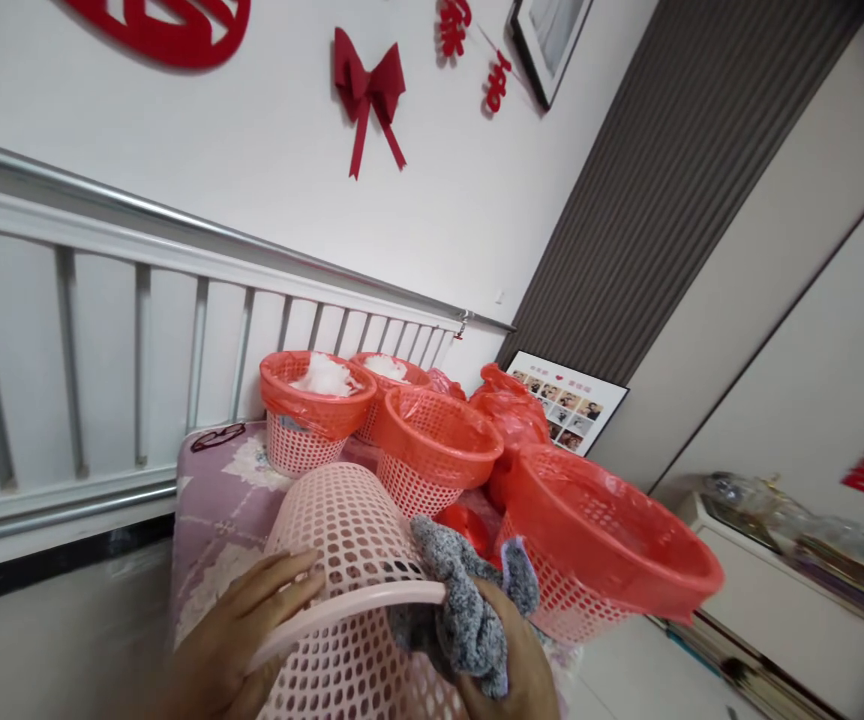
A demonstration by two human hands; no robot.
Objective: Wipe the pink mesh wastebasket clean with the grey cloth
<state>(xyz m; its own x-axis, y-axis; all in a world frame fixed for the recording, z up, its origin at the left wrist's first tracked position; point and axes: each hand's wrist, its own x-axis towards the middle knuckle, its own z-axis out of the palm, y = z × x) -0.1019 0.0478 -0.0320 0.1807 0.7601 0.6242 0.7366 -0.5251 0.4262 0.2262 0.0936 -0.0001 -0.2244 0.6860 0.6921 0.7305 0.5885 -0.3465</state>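
Basket [346, 515] lies with its base toward twelve o'clock; left hand [252, 620] pinches its rim [379, 594] at eight, right hand [514, 650] clutches grey cloth [469, 615] at four.

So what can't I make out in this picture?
Right hand, head view: some fingers hidden by the grey cloth.
Pink basket, head view: near side cut off by bottom edge.
Photo board, head view: picture details too small.
Framed picture, head view: cut off by top edge.
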